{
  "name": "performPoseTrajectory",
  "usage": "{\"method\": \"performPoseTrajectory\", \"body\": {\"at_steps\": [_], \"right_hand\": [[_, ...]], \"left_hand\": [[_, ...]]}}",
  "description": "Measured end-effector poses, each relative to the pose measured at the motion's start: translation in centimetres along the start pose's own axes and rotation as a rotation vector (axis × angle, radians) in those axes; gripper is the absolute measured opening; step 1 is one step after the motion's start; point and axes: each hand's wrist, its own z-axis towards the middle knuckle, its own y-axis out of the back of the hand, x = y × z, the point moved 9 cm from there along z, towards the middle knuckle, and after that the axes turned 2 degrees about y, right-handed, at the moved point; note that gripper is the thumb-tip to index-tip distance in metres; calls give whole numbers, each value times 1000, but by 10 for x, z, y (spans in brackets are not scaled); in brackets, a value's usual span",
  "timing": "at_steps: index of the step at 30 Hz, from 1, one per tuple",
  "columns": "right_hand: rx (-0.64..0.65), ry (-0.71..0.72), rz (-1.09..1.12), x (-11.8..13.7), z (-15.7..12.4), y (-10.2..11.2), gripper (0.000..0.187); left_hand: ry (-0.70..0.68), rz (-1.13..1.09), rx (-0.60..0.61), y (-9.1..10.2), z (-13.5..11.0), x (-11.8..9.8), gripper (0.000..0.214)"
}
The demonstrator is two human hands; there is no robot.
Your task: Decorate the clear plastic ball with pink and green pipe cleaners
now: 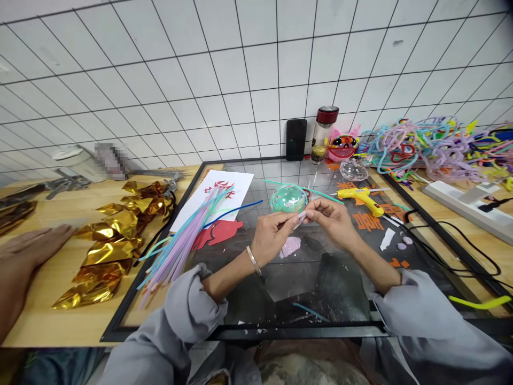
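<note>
My left hand [271, 235] and my right hand [331, 219] meet over the dark glass board. Between their fingertips they pinch a small pale, whitish-lilac piece [301, 216]; fingers partly hide it, and its kind is not plain. Just behind the hands sits a clear dome with mint-green filling [288, 197]. A flat light-purple scrap [290, 246] lies on the glass below my fingers. To the right rests a yellow hot glue gun [363, 199], apart from my right hand.
Pipe cleaners [180, 246] lie across white paper [218, 187] and red cutouts [218, 233] at left. Gold foil [110, 246] and another person's hand [48, 243] are farther left. A phone [296, 140], glass bottle [320, 139], pipe-cleaner pile [433, 144] and power strip [473, 208] stand behind and right.
</note>
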Motion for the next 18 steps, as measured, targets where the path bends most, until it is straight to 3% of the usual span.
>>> {"method": "performPoseTrajectory", "body": {"at_steps": [11,18], "right_hand": [[-126,-21,132,-3,-9,-5,37],[-246,-17,203,-6,-10,8,39]], "left_hand": [[392,-316,132,-18,-6,34,42],[429,-325,166,-20,-6,37,40]]}}
